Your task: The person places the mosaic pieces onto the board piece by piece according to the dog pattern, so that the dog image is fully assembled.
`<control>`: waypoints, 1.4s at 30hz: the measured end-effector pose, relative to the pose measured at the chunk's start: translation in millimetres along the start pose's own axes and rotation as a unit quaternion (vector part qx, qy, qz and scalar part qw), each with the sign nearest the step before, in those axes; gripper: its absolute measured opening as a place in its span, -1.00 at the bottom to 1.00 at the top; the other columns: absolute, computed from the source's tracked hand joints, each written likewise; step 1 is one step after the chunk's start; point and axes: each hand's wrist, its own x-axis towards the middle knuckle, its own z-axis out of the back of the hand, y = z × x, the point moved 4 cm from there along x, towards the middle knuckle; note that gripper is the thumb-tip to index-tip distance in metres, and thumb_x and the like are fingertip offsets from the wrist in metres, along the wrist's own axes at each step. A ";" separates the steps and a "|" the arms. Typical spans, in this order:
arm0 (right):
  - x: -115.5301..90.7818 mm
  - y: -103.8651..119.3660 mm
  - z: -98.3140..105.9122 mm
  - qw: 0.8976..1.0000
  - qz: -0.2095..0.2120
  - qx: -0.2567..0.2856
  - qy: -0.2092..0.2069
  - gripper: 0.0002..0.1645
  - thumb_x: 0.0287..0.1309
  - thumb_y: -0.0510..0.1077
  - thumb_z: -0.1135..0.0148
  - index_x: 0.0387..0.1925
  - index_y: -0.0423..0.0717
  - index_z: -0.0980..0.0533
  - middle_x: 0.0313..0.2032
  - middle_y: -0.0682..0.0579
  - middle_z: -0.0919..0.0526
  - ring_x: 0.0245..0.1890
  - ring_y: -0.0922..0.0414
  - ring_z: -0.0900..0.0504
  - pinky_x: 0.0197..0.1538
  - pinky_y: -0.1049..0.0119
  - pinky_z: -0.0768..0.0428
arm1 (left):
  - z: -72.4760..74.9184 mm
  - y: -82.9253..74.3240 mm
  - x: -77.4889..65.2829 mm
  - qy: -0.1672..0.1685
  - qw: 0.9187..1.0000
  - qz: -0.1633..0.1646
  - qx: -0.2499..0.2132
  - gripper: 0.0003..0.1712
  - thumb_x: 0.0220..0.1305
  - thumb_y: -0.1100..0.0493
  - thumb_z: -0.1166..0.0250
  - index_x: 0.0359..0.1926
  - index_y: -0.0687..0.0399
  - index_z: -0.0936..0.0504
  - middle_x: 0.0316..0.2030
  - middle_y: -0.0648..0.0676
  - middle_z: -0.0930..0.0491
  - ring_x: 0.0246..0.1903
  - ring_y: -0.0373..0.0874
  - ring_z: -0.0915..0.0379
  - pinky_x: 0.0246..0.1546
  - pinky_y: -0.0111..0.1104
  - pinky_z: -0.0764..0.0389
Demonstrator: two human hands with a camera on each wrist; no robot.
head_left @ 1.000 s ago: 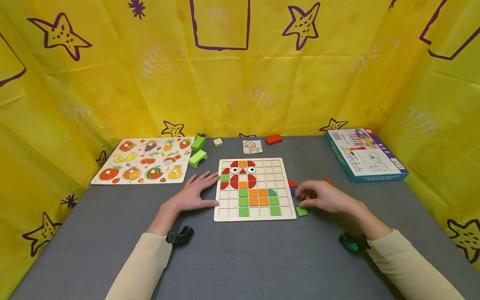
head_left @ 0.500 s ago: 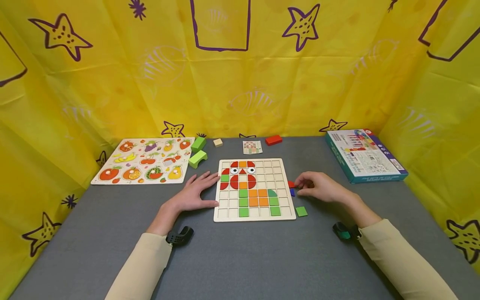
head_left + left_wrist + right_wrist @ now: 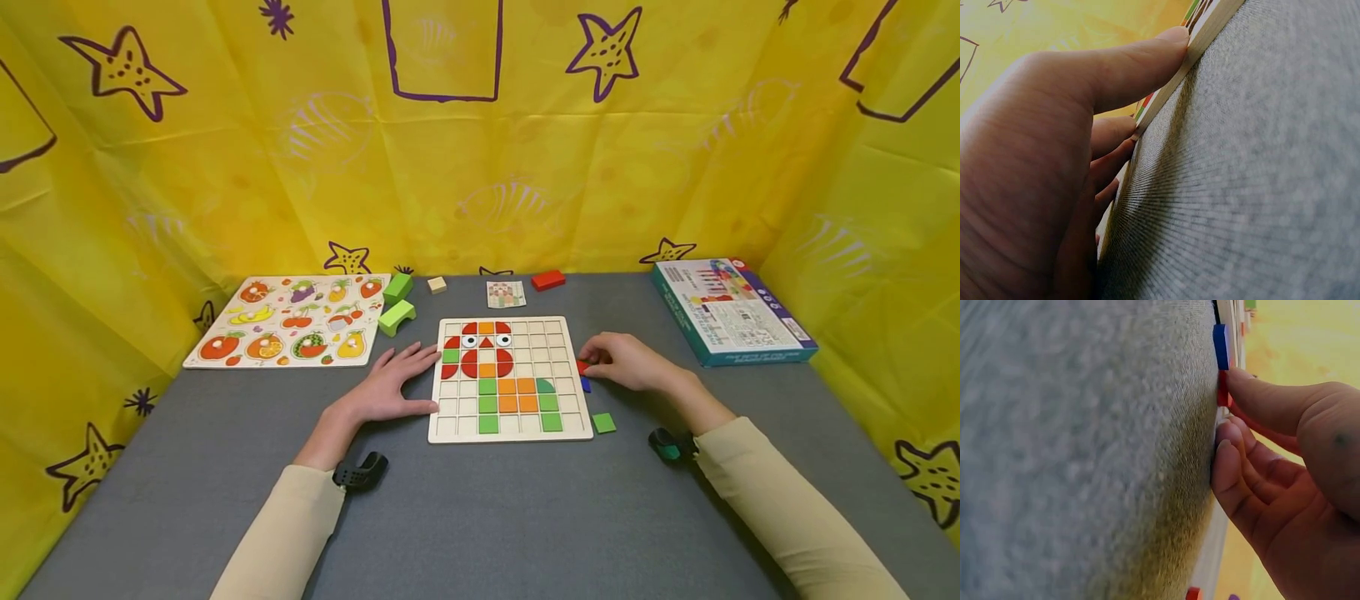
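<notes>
A pale wooden grid board (image 3: pixel 536 350) lies flat in the head view, with red, orange, green and eyed tiles set in its squares. My left hand (image 3: pixel 390 387) rests at its left edge, fingers spread; in the left wrist view the thumb (image 3: pixel 1141 65) touches the board's side. Beyond the right edge, my right hand (image 3: pixel 630 362) pinches a red tile (image 3: pixel 1223 390) between thumb and forefinger, the tile mostly hidden. Close by lies a blue tile (image 3: pixel 586 385). Nearer to me is a green square tile (image 3: pixel 603 423).
A fruit puzzle board (image 3: pixel 288 321) lies left, beside two green blocks (image 3: pixel 397 317). A small beige block (image 3: pixel 437 285), a picture card (image 3: pixel 506 294) and a red block (image 3: pixel 548 280) sit behind the grid board. At right lies a game box (image 3: pixel 735 312). Yellow cloth (image 3: pixel 480 167) surrounds the table.
My right hand has moved left and away from me, from beside the green tile to the red tile, where thumb and forefinger have closed. The left hand has stayed at the board's edge.
</notes>
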 end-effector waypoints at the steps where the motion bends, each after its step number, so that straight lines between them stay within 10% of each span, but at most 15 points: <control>1: 1.2 0.6 -0.3 1.000 0.005 -0.003 0.002 -0.80 0.25 -0.23 -0.40 -0.10 -0.19 -0.64 -0.31 0.07 -0.61 -0.29 0.09 -0.51 -0.11 0.13 -0.54 | 0.2 -0.2 0.0 0.000 1.000 0.000 0.000 0.08 0.18 -0.29 -0.40 0.57 0.06 -0.18 0.54 0.09 -0.11 0.54 0.14 0.18 0.42 0.18 0.28; 19: 8.3 5.0 10.2 0.998 -0.013 0.049 -0.028 -0.87 0.27 -0.24 -0.38 -0.17 -0.12 -0.61 -0.30 0.05 -0.62 -0.25 0.04 -0.53 -0.07 0.12 -0.55 | 1.9 -0.6 0.5 -0.001 1.000 -0.004 0.002 0.08 0.18 -0.29 -0.40 0.56 0.07 -0.18 0.53 0.09 -0.12 0.53 0.14 0.18 0.41 0.19 0.27; 42: 78.3 40.1 -4.8 0.998 -0.008 0.064 -0.029 -0.87 0.28 -0.27 -0.35 -0.15 -0.16 -0.60 -0.26 -0.03 -0.60 -0.21 0.00 -0.52 -0.09 0.18 -0.53 | 0.8 -0.3 0.8 0.003 1.000 -0.001 0.000 0.08 0.17 -0.30 -0.38 0.56 0.07 -0.19 0.54 0.08 -0.11 0.54 0.14 0.19 0.41 0.19 0.28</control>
